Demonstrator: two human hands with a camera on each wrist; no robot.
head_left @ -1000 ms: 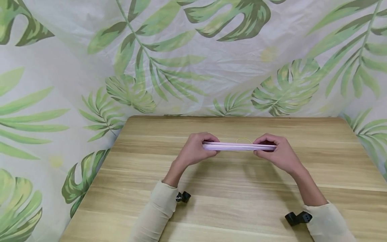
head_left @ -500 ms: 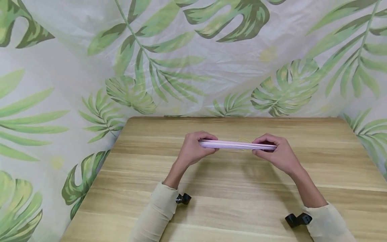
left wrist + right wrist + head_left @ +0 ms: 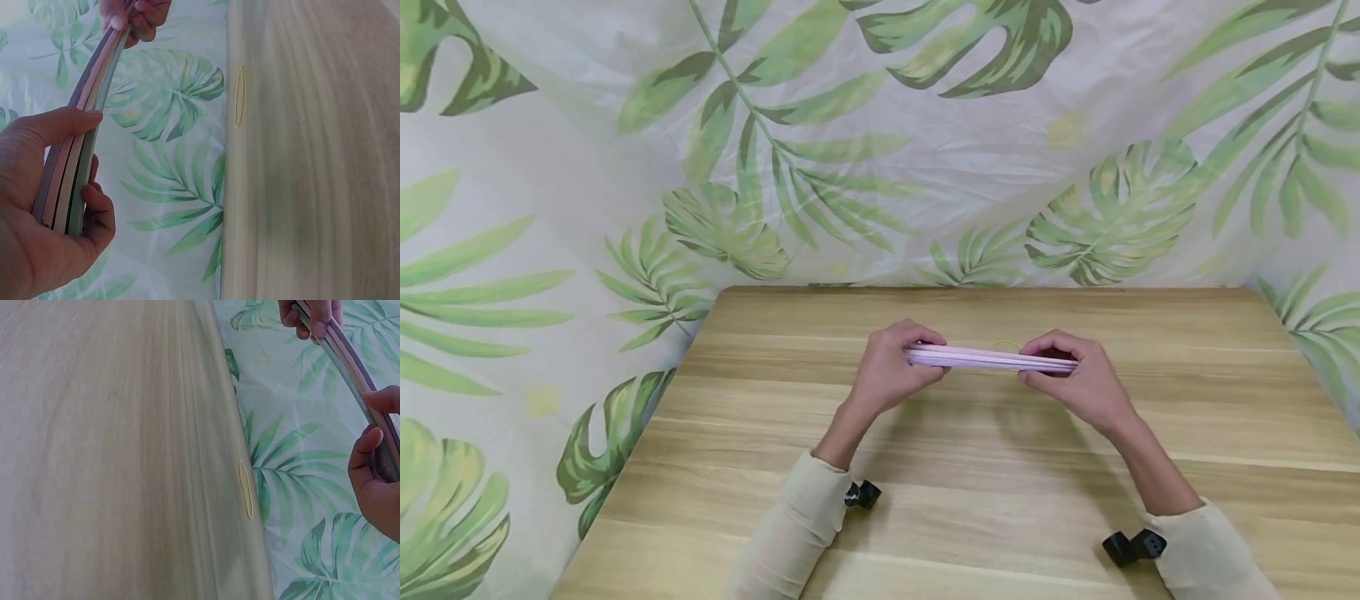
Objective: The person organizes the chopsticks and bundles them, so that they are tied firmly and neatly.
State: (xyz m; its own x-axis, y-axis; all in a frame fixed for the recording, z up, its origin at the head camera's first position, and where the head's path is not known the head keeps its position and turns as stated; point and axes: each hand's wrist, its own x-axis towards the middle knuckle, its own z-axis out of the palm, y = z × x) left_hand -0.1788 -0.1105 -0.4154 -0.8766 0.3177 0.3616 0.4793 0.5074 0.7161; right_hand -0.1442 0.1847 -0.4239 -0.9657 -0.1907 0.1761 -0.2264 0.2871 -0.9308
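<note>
While both hands pinch its ends, card stack (image 3: 992, 359) between curled fingers (image 3: 891, 333), above table (image 3: 970, 467)

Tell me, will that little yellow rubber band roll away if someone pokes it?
Probably not: the rubber band lies flat on the table, so it would likely slide. It looks thin, so probably light and floppy. Both hands are busy with the pink stack.

Wooden table (image 3: 985, 517) has open room all round the hands; only a yellow rubber band (image 3: 1004, 344) lies flat on it, just behind the pink stack (image 3: 992, 359) held above the top. Leaf-print cloth (image 3: 880, 150) closes off back & both sides, so free approach is from the near edge.
</note>
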